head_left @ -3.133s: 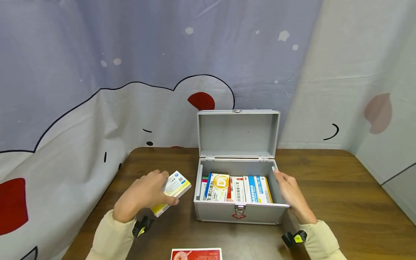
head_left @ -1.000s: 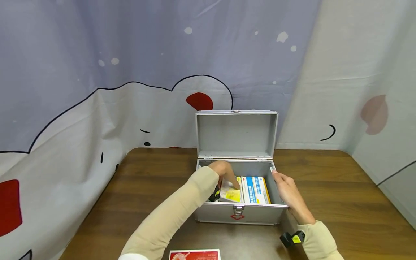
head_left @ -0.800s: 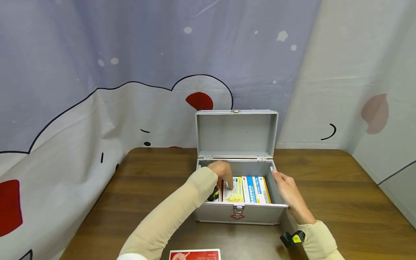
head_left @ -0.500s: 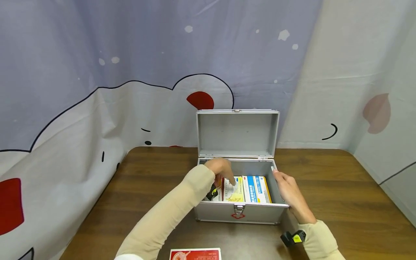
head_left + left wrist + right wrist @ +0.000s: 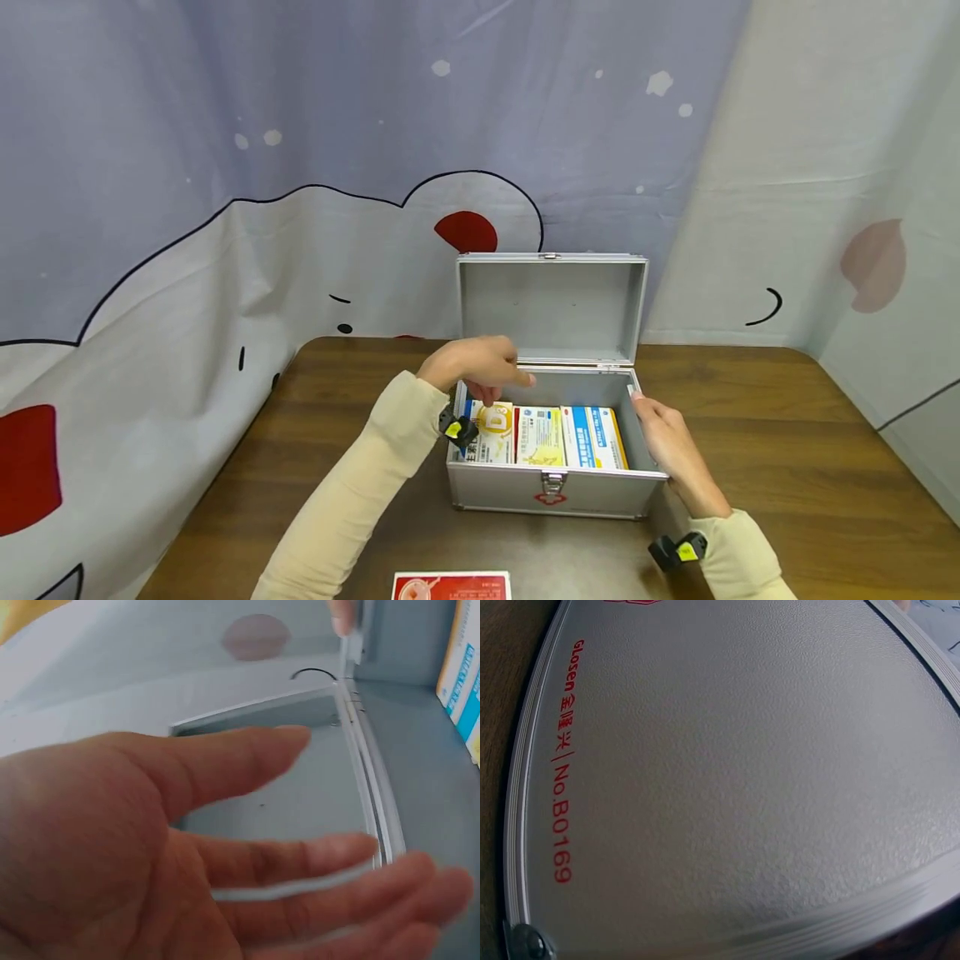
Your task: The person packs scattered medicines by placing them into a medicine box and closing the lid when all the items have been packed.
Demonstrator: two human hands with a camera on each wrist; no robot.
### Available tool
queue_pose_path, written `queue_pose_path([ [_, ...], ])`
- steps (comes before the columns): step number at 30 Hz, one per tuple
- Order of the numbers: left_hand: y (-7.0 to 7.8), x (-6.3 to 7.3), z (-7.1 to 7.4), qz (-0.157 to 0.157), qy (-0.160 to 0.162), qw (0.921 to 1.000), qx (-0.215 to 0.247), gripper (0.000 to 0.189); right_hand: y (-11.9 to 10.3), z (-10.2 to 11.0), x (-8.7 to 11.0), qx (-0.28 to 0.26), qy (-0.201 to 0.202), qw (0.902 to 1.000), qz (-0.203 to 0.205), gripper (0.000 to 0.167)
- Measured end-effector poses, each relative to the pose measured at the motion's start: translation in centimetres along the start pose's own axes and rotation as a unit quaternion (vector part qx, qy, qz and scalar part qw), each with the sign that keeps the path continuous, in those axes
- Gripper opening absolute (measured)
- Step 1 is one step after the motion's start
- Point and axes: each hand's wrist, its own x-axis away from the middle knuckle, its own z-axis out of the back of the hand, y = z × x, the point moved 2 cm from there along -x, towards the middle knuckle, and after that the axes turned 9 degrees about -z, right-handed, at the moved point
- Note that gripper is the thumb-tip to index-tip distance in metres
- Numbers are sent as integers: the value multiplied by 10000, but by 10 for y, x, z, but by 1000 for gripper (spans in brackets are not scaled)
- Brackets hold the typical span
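Observation:
A silver aluminium first-aid case (image 5: 502,487) stands on the table with its lid up. Inside, a medicine box with a yellow D (image 5: 487,446), a yellow-and-white medicine box (image 5: 540,442) and blue-and-white medicine boxes (image 5: 592,442) stand in a row. My left hand (image 5: 476,367) is above the left part of the case. In the left wrist view, its palm and spread fingers (image 5: 255,761) hold nothing. My right hand (image 5: 671,442) grips the case's right rim, thumb on top; its other fingers are mostly hidden. Printed red lettering marks the case's front (image 5: 727,772) in the right wrist view.
A red medicine box (image 5: 453,587) lies on the wooden table (image 5: 750,433) at the near edge of the view. The raised lid (image 5: 551,308) stands at the back of the case. Behind the table hangs a patterned curtain (image 5: 360,267).
The left hand has carried the yellow-and-white medicine box from the left into the case, set it in the row, let go and risen up and left. The right hand stays on the rim.

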Motion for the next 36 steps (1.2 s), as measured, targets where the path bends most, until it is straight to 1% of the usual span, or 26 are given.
queue_pose_path([
  [2, -3, 8, -1, -471, 52, 9988, 151, 27, 0, -1, 0, -14, 0, 10000, 0, 72],
  [4, -6, 17, -3, -951, 11, 9945, 448, 22, 1, -1, 0, -4, -8, 10000, -18, 72],
  [6, -9, 27, -8, -1446, -95, 9859, 838, 20, 1, -2, 0, -5, -14, 10000, -14, 71],
  [8, -11, 38, -14, -1876, -224, 9750, 1167, 18, 2, -2, 0, -15, 9, 10000, 22, 69],
  [10, -13, 48, -21, -2261, -345, 9640, 1354, 16, 2, -2, 0, -21, 12, 10000, 58, 69],
  [12, -16, 59, -27, -2537, -391, 9588, 1219, 15, 2, -2, 1, -8, -2, 10000, 70, 70],
  [15, -20, 77, -39, -2863, -593, 9508, 1023, 14, 1, -1, 2, 41, -4, 10000, 39, 71],
  [16, -20, 83, -44, -2954, -641, 9483, 964, 14, 1, -1, 2, 58, -8, 10000, 26, 71],
  [18, -20, 95, -57, -3180, -724, 9428, 688, 17, 1, -1, 3, 76, 9, 10000, 0, 70],
  [19, -20, 100, -64, -3230, -760, 9418, 549, 19, 1, -2, 4, 77, 16, 10000, 0, 70],
  [21, -19, 110, -81, -3206, -700, 9446, 104, 22, 0, -2, 4, 86, 18, 10000, 9, 70],
  [22, -19, 114, -90, -3113, -694, 9477, -150, 24, 1, -2, 5, 90, 23, 10000, 17, 70],
  [23, -21, 117, -98, -2918, -724, 9531, -341, 28, 1, -1, 5, 96, 33, 9999, 19, 70],
  [25, -25, 123, -114, -2250, -826, 9692, -558, 36, 1, -2, 5, 106, 32, 9999, 12, 70],
  [26, -29, 125, -122, -1972, -840, 9745, -666, 39, 1, -2, 5, 107, 34, 9999, 5, 70],
  [28, -38, 127, -134, -1457, -919, 9825, -705, 44, 1, -2, 5, 96, 28, 9999, -14, 71],
  [29, -43, 127, -140, -1281, -937, 9846, -735, 46, 1, -2, 5, 81, 21, 10000, -34, 70],
  [30, -48, 126, -145, -1161, -947, 9857, -773, 47, 1, -2, 5, 65, 14, 10000, -50, 70],
  [36, -72, 115, -170, -1152, -902, 9848, -939, 50, 1, -1, 5, 55, 8, 10000, -56, 71],
])
